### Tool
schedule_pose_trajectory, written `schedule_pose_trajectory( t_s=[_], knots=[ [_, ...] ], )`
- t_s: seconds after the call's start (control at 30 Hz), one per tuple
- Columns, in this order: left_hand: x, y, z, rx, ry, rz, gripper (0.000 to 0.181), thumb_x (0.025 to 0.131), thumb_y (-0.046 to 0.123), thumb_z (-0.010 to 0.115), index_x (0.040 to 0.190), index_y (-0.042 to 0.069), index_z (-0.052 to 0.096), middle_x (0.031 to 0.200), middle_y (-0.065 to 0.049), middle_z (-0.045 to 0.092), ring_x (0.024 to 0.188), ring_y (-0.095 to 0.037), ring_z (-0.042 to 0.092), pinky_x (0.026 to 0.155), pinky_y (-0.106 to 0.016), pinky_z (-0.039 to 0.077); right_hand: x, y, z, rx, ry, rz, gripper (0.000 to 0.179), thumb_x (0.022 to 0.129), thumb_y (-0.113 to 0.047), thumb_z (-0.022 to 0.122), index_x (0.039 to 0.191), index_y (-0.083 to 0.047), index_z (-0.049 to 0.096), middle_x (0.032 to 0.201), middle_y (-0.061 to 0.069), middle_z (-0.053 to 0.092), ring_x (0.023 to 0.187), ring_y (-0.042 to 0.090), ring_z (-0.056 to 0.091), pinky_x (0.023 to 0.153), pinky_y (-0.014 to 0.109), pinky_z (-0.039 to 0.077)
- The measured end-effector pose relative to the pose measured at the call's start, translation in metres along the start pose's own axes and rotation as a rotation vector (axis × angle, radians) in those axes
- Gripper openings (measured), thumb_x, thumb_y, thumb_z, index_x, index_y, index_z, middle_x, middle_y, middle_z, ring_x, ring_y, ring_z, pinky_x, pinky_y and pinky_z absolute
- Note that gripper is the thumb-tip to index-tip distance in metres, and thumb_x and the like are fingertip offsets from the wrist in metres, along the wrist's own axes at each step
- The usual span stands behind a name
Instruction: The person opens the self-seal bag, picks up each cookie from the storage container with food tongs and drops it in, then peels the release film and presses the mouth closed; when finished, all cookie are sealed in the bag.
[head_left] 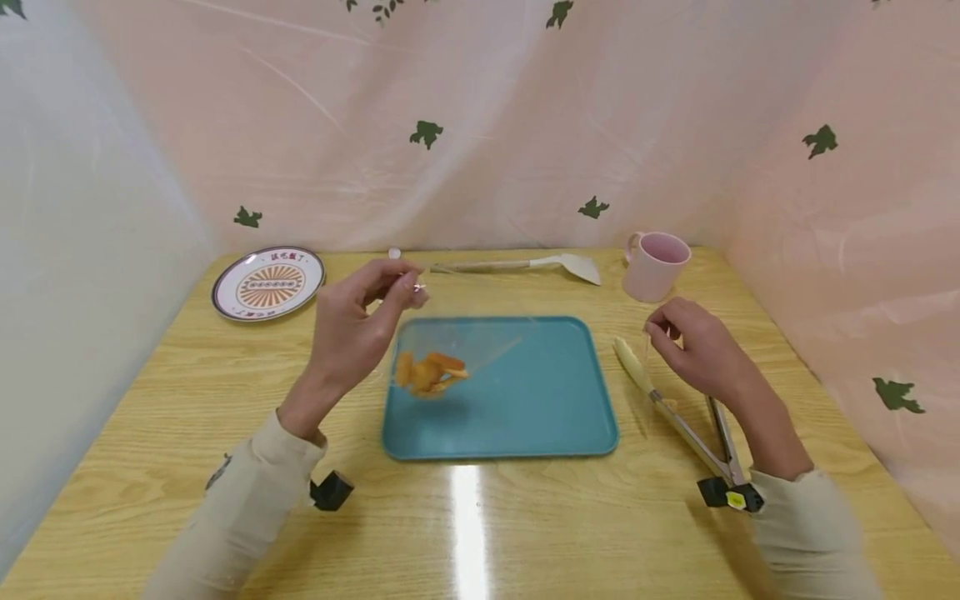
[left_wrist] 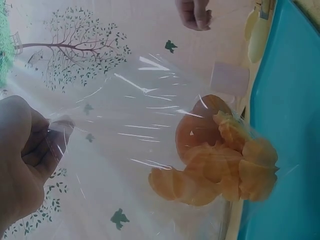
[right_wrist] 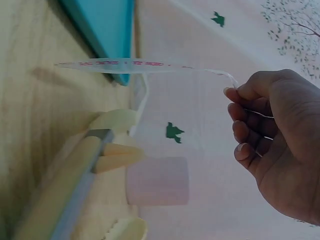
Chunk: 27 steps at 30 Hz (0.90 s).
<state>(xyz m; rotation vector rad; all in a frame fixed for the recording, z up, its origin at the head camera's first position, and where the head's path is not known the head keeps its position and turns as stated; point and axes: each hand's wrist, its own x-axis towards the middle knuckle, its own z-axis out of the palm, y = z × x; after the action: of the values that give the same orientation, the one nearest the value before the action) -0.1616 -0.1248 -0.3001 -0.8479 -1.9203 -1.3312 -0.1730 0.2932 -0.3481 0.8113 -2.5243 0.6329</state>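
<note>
My left hand (head_left: 352,329) pinches the gathered top of a clear plastic bag (left_wrist: 145,120) between thumb and fingers. Orange and yellow pieces (left_wrist: 215,165), some thin and rounded like slices, lie in the bottom of the bag. The bag hangs over the left part of a blue tray (head_left: 532,408). Off the tray's right side, thumb and forefinger of my right hand (head_left: 693,346) pinch one end of a thin, clear strip (right_wrist: 120,65) with red print. Its other end dangles free, above tongs (head_left: 690,437) with pale yellow tips that lie spread on the table.
A patterned plate (head_left: 270,283) stands at the back left. Behind the tray lies a spatula (head_left: 577,267) with a white head, and a pink mug (head_left: 654,271) is at the back right. A pinkish curtain (head_left: 480,167) with green leaf shapes hangs behind the wooden table (head_left: 187,400).
</note>
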Motion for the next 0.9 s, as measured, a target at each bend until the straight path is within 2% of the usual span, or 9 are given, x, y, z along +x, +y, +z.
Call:
schedule_pose_trajectory(
  t_s=[0.17, 0.33, 0.63, 0.9],
  knots=[
    [-0.001, -0.001, -0.001, 0.011, 0.0, -0.001, 0.009, 0.095, -0.012, 0.067, 0.102, -0.009, 0.072, 0.083, -0.011, 0.075, 0.076, -0.015, 0.072, 0.077, -0.022, 0.058, 0.001, 0.005, 0.017, 0.008, -0.15, 0.048, 0.006, 0.095, 0.004, 0.068, 0.091, -0.001, 0.067, 0.083, 0.001, 0.061, 0.076, 0.02, 0.054, 0.064, 0.038, 0.047],
    [-0.002, -0.001, -0.001, 0.017, -0.002, -0.008, 0.009, 0.096, -0.01, 0.067, 0.103, -0.009, 0.072, 0.083, -0.011, 0.075, 0.075, -0.018, 0.072, 0.077, -0.022, 0.058, 0.005, 0.011, 0.032, -0.005, -0.272, 0.06, 0.007, 0.098, 0.002, 0.065, 0.093, 0.002, 0.07, 0.084, 0.003, 0.061, 0.079, 0.023, 0.057, 0.07, 0.043, 0.051],
    [-0.003, -0.002, -0.001, 0.027, -0.011, -0.009, 0.008, 0.095, -0.01, 0.068, 0.102, -0.009, 0.072, 0.083, -0.011, 0.075, 0.073, -0.02, 0.073, 0.075, -0.02, 0.058, 0.005, 0.016, 0.045, -0.024, -0.34, 0.065, 0.007, 0.096, 0.002, 0.067, 0.092, 0.001, 0.073, 0.087, 0.006, 0.064, 0.084, 0.028, 0.059, 0.076, 0.047, 0.052],
    [-0.004, -0.003, -0.002, 0.041, -0.011, -0.008, 0.009, 0.095, -0.01, 0.068, 0.103, -0.008, 0.073, 0.082, -0.01, 0.075, 0.073, -0.02, 0.073, 0.075, -0.02, 0.057, 0.004, 0.018, 0.051, -0.08, -0.341, 0.029, 0.005, 0.091, 0.001, 0.071, 0.088, -0.001, 0.073, 0.087, 0.006, 0.062, 0.084, 0.029, 0.057, 0.075, 0.046, 0.051]
  ],
)
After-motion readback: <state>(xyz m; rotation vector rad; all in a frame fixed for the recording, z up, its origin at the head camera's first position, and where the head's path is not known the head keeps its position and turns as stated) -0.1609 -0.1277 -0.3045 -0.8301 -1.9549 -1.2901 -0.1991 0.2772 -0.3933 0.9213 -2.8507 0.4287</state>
